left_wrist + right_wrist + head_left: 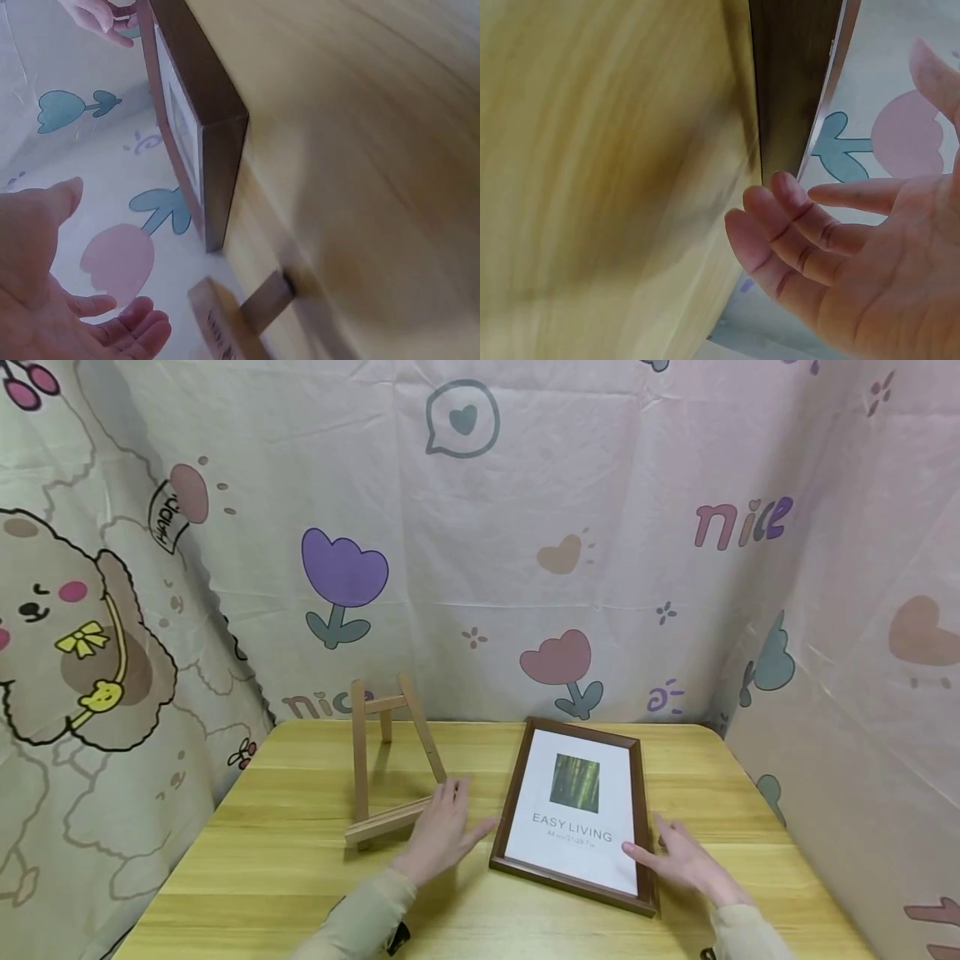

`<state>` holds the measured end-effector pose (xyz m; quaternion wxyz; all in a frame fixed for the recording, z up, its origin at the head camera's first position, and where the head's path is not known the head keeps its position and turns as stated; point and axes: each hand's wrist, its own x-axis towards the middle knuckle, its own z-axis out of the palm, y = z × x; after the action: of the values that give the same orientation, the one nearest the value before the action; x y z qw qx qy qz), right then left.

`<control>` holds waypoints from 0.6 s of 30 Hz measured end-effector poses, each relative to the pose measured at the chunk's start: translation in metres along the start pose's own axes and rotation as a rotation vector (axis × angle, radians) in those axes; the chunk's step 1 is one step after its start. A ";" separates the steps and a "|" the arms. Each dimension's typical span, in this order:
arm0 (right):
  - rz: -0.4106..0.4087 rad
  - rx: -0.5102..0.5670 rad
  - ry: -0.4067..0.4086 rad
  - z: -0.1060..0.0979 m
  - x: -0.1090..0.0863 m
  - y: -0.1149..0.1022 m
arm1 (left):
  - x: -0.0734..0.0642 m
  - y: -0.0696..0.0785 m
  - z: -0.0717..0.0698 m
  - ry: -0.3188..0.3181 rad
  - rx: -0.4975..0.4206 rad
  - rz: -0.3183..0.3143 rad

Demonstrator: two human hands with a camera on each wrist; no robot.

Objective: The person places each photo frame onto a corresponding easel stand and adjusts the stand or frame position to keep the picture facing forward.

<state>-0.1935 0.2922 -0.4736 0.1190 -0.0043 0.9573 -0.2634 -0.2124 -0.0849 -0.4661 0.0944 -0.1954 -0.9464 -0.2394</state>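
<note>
A brown picture frame (577, 860) lies flat on the wooden table, its white insert printed with a green bamboo picture and "EASY LIVING". To its left stands a small wooden easel (360, 752). My left hand (438, 835) hovers between the two, close to the right end of the easel's ledge, thumb spread toward the picture frame. In the left wrist view its fingers are loosely bent with nothing in them. Beside the picture frame's right edge is my right hand (686, 860), its thumb over the border; the right wrist view shows an empty palm and relaxed fingers (780, 240).
The light wooden table (247, 860) ends at a back edge against a patterned cloth (465, 510), which also hangs along both sides. Table surface shows in front of the easel and to the right of the picture frame.
</note>
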 end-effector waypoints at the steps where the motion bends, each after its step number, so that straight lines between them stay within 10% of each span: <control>1: -0.002 0.004 -0.001 0.000 0.000 0.000 | 0.002 0.001 0.003 -0.003 -0.015 0.009; 18: -0.086 0.124 -0.043 0.010 -0.001 0.012 | 0.014 0.004 0.037 -0.304 -0.295 -0.097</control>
<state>-0.1894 0.2975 -0.4878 0.1280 -0.0439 0.9353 -0.3269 -0.2262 -0.0593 -0.4925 -0.0905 -0.1951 -0.9127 -0.3473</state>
